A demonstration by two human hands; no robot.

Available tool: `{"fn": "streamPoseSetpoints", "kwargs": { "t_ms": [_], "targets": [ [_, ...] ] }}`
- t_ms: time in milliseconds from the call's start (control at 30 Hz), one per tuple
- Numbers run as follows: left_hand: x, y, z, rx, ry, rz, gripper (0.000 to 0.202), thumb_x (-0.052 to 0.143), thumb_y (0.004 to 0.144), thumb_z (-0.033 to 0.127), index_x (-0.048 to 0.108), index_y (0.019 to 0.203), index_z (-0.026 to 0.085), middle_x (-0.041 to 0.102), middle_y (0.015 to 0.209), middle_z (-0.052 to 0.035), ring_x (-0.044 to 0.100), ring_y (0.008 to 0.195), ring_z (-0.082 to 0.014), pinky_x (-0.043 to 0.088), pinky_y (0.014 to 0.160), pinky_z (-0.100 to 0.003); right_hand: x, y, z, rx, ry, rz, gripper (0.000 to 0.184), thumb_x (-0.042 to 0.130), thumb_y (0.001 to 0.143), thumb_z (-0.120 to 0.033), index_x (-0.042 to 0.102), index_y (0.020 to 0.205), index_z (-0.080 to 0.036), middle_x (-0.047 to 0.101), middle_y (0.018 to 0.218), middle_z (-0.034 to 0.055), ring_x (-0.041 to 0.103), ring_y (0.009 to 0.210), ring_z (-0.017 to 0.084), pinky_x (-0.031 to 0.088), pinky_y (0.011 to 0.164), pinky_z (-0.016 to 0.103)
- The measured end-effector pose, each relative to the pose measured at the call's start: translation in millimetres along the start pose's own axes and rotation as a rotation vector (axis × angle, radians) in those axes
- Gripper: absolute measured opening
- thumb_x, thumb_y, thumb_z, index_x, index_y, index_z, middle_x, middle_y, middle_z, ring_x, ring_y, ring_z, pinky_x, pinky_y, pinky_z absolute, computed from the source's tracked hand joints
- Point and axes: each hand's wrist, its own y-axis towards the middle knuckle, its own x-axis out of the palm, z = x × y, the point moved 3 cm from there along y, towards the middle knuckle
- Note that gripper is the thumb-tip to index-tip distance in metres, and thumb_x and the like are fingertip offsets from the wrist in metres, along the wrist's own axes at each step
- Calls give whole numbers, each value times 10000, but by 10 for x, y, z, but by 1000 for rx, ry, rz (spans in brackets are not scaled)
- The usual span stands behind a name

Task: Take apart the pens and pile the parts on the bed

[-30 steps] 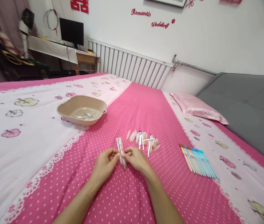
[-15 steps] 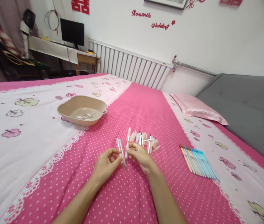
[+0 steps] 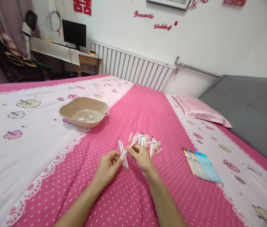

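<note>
A slim whitish pen [image 3: 123, 154] slants between my two hands, above the pink dotted bedspread. My left hand [image 3: 108, 165] pinches its lower end between thumb and fingers. Higher up, near the printed part, my right hand [image 3: 141, 156] grips the same pen. Just beneath it lie a few pale pens [image 3: 125, 164] side by side, partly covered by my fingers. Beyond my right hand is a loose pile of pinkish pen caps [image 3: 157, 147], with dark-tipped white refills [image 3: 151, 149] among them.
A row of blue and beige pens [image 3: 201, 165] lies on the right. A beige plastic basin [image 3: 83, 104] with small white pieces inside stands at the left. Farther back are a pink pillow [image 3: 201, 112], a grey headboard [image 3: 247, 107] and a desk with a monitor [image 3: 74, 33].
The pen in my hands has swung from nearly upright to a slant, its upper end now leaning right. My left hand has taken hold of its lower end.
</note>
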Motion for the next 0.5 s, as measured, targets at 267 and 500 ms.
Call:
{"fn": "streamPoseSetpoints", "kwargs": {
  "t_ms": [267, 500],
  "targets": [
    [52, -32, 83, -113, -269, -160, 393, 408, 824, 467, 599, 762, 129, 609, 602, -23, 496, 460, -91, 392, 487, -208, -44, -28, 19, 153, 197, -114, 318, 652, 679, -429, 679, 853, -164, 439, 569, -49, 358, 495, 41, 261, 457, 176],
    [32, -19, 98, -98, -287, -13, 345, 588, 720, 429, 524, 928, 162, 594, 667, 14, 522, 499, -89, 397, 485, -200, -38, -32, 10, 219, 341, -125, 317, 682, 669, -373, 679, 928, -190, 471, 637, -37, 381, 501, 20, 276, 430, 138]
  ]
}}
